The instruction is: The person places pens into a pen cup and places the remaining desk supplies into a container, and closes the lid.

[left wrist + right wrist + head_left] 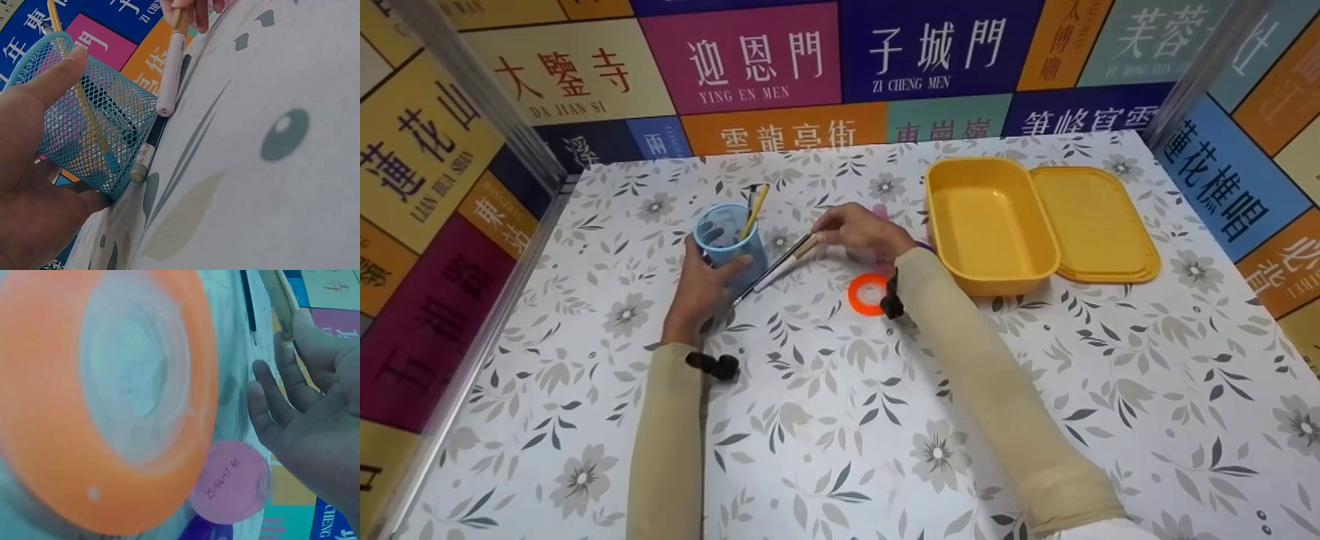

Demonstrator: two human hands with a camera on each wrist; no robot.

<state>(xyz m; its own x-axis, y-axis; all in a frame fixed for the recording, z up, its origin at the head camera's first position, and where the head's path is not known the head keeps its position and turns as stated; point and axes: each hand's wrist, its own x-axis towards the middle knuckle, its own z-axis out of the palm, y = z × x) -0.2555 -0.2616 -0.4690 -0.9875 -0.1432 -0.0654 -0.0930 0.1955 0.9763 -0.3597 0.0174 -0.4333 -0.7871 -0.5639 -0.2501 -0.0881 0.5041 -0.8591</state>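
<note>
My left hand grips a light-blue mesh pen cup around its side, thumb near the rim. The cup is upright on the table, and a yellow pencil and a darker pen stick out of it. To the right of the cup, my right hand pinches the tan end of a pale pink pen, whose other end points toward the cup. A black pencil with a metal ferrule and eraser lies on the table along the cup's base, just under the pen.
An orange ring lies near my right wrist. Close to it are a pink disc with handwriting and a purple item, partly hidden. Farther right stand a yellow container and its lid. Printed panels border the table.
</note>
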